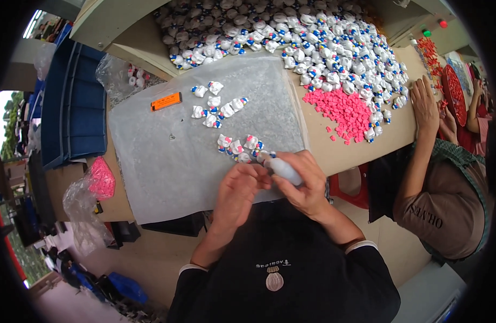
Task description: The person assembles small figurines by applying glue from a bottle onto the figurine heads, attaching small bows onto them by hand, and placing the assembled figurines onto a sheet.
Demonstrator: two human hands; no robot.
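Bottle (286, 171), likely light, soft-walled and slick, best gripped round its belly, sits wrapped in right hand (312, 186); I see left hand (236, 195) half-curled alongside (can't tell if loaded), white figurines (251, 142) just beyond.

The left forearm (213, 242) and right forearm (339, 229), both bare, slant inward from the near side. The left hand (238, 189) has its fingers bent, tips pointing right. The right hand (304, 183) is curled in a grip, thumb toward the left, just beside the other's fingertips.
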